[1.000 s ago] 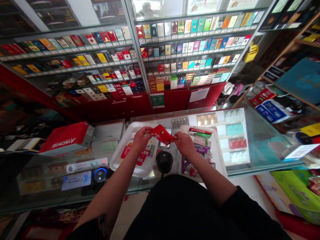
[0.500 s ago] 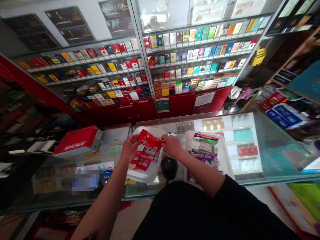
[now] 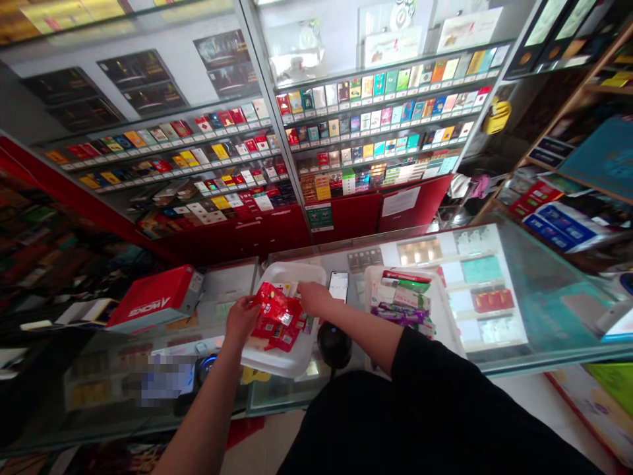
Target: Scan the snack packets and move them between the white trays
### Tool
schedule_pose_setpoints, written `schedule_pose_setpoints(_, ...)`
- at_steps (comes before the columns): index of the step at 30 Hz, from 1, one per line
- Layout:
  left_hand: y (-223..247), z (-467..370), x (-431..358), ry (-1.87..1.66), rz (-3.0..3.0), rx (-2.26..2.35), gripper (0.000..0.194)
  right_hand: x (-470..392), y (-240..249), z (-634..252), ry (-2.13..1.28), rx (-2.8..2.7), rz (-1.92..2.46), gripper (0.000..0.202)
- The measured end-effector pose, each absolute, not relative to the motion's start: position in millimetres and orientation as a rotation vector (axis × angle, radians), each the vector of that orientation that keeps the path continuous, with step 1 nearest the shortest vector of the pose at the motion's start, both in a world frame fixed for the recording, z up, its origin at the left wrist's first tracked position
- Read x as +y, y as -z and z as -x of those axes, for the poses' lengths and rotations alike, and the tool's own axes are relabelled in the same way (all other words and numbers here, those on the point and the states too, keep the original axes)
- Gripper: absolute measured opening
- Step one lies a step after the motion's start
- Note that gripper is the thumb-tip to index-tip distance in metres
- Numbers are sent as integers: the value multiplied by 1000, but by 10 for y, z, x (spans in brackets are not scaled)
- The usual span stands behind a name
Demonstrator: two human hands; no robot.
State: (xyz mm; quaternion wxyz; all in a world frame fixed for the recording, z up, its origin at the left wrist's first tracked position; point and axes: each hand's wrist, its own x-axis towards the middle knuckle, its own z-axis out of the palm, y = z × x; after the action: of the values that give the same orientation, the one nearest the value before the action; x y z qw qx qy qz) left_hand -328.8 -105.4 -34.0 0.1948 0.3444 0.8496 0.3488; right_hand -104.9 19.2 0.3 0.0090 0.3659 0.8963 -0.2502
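Note:
My left hand (image 3: pixel 241 318) pinches the left edge of a shiny red snack packet (image 3: pixel 275 306). At the packet's upper right end, my right hand (image 3: pixel 315 299) has its fingers closed on the edge; the fingertips are partly hidden. The packet is held tilted above a white plastic tray (image 3: pixel 281 365), where more red packets (image 3: pixel 284 338) lie in a loose pile. Just right of this tray are a black rounded device (image 3: pixel 334 344) and a phone (image 3: pixel 339 285) with a lit screen, both near my right forearm.
A second white tray (image 3: pixel 448 323) holds purple, green and red packets. A red box (image 3: pixel 161 297) stands on the left of the glass counter (image 3: pixel 544 330). Behind it rise shelves of small boxes (image 3: pixel 380 119). Blue-and-white packs (image 3: pixel 558 227) lie on the right.
Both hands and the red packet have shifted left and lower in view, and the packet is turned differently. The phone, partly covered before, now shows more. The camera view has tilted up slightly.

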Motion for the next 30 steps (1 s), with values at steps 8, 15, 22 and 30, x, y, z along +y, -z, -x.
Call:
schedule_pose_setpoints(8,317,3289,-1031,-765,-1141,2558,43,174,-52,1029,789,2786,-1141,34)
schedule_pose_setpoints(15,212,3085,-927,-753,-1274,2539,45,193,-150,853,787,2840,-1180,31)
schedule_pose_setpoints(22,-21,2695,-750,-831,-1413,2449,47,313,-175,569,739,2852,-1305,31)
schedule_pose_setpoints(30,-228,2071,-459,-897,-1582,2150,25,467,-152,1,707,2817,-1576,25)
